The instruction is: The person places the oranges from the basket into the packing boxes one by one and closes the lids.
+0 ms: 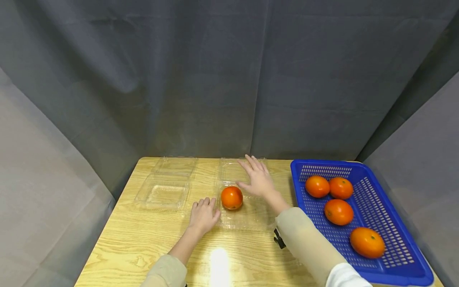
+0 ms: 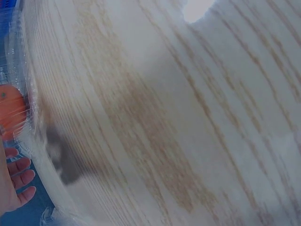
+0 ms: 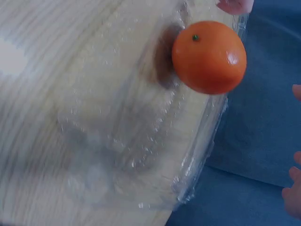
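Observation:
A clear plastic clamshell container (image 1: 254, 218) lies unfolded on the table, with one orange (image 1: 231, 198) in the left side of its near half. In the right wrist view the same orange (image 3: 209, 57) shows a small green stem spot. My left hand (image 1: 204, 215) is at the container's near left edge, fingers loosely extended; whether it touches the plastic I cannot tell. Above the container's far half, right of the orange, my right hand (image 1: 257, 179) spreads its fingers and holds nothing. The left wrist view catches the orange (image 2: 11, 112) at its edge.
A second unfolded clear container (image 1: 163, 195) lies to the left on the wooden table (image 1: 143, 243). On the right, a blue plastic basket (image 1: 405, 239) contains several oranges (image 1: 367, 242). Grey curtains (image 1: 201, 79) hang behind and at both sides.

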Available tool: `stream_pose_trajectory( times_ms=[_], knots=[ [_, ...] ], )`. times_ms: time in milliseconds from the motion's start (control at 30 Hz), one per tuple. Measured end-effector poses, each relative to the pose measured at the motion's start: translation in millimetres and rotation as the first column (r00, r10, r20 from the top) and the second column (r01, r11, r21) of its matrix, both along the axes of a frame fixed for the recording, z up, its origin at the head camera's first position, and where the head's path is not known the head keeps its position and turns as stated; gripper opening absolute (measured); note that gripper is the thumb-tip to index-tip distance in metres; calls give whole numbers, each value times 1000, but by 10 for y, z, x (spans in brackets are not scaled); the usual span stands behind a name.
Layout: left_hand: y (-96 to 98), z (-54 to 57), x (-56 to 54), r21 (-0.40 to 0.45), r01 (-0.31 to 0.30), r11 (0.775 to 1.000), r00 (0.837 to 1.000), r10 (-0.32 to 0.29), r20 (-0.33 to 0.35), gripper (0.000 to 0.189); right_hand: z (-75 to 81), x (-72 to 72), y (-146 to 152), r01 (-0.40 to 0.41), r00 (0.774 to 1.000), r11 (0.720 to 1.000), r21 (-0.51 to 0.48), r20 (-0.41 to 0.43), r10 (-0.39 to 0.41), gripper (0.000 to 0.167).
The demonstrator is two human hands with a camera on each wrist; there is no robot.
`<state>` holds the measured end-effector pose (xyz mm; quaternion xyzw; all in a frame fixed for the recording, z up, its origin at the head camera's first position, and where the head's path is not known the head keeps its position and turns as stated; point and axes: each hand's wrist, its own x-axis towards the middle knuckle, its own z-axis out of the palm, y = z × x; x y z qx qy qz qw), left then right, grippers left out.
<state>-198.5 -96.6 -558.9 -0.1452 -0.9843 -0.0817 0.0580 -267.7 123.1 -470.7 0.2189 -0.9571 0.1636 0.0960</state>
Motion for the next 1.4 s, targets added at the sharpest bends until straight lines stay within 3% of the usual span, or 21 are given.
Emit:
stream_pose_trajectory(
  times_ms=[633,1067,1400],
  knots=[
    [16,-8,5,3,5,1000,1000,-5,-5,44,344,83,670,55,997,992,110,-58,-49,71],
    [15,-28,3,2,6,1000,1000,-6,-18,42,252,250,1184,119,991,988,103,-73,-112,70],
    [0,-7,7,8,2,1000,1000,-2,-9,42,126,412,1667,202,979,976,78,-35,-200,64]
  ],
)
